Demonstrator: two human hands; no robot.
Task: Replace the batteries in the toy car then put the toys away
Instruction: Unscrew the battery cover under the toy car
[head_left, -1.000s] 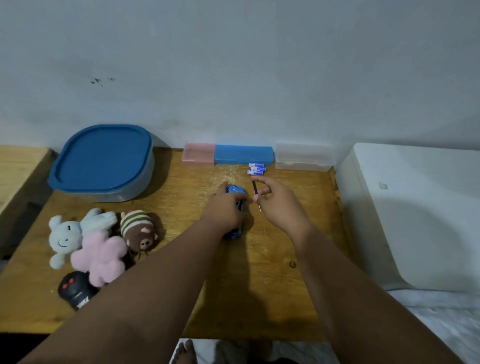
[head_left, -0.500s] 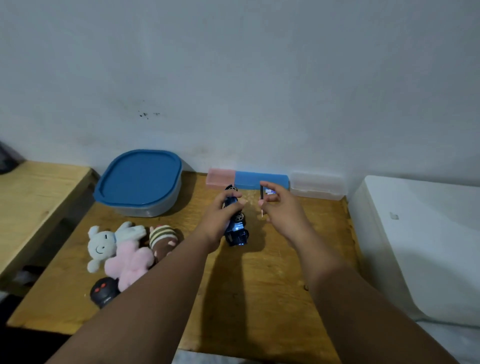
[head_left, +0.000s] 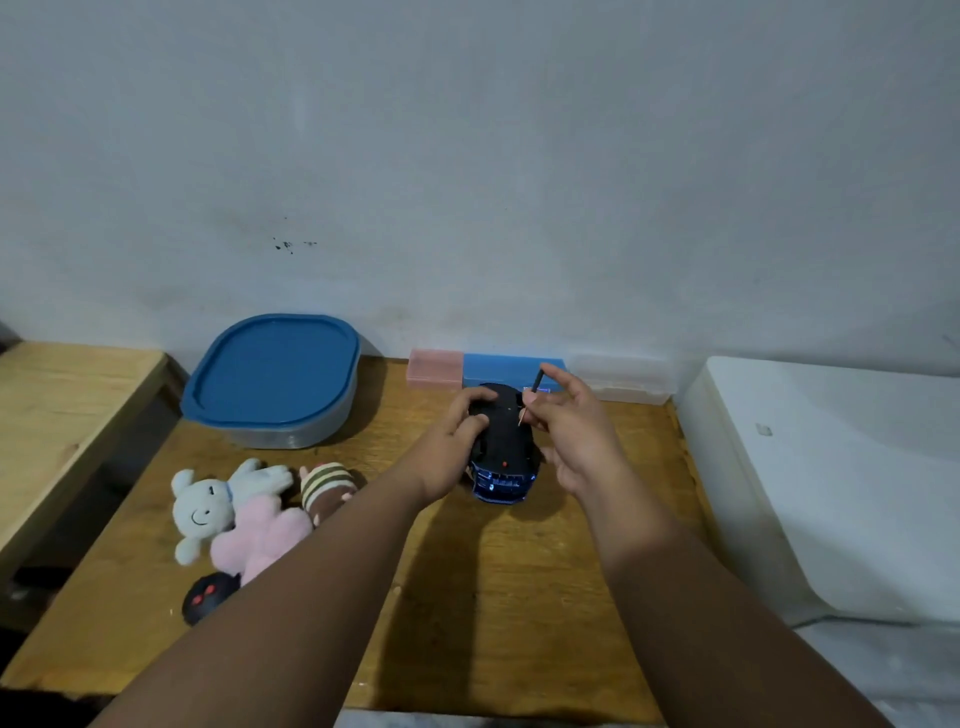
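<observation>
The blue toy car (head_left: 503, 457) is turned upside down above the wooden table (head_left: 519, 597), its black underside facing me. My left hand (head_left: 451, 447) grips the car's left side. My right hand (head_left: 574, 431) pinches a thin black screwdriver (head_left: 531, 396), whose tip touches the car's underside. The new batteries (head_left: 540, 390) are mostly hidden behind my right fingers, near the back wall. A white bear (head_left: 208, 506), a pink plush (head_left: 262, 535) and a striped brown plush (head_left: 328, 488) lie at the left. A black remote (head_left: 203, 597) lies nearest me.
A grey tub with a blue lid (head_left: 275, 379) stands at the back left. Pink (head_left: 435, 368), blue (head_left: 506, 366) and clear (head_left: 623, 379) small boxes line the wall. A white appliance (head_left: 831, 467) borders the table's right edge, and a second wooden surface (head_left: 57, 415) sits to the left.
My left hand lifted the car off the table and rolled it over, underside up. My right hand brought the screwdriver's tip down onto the underside. The camera tilted up.
</observation>
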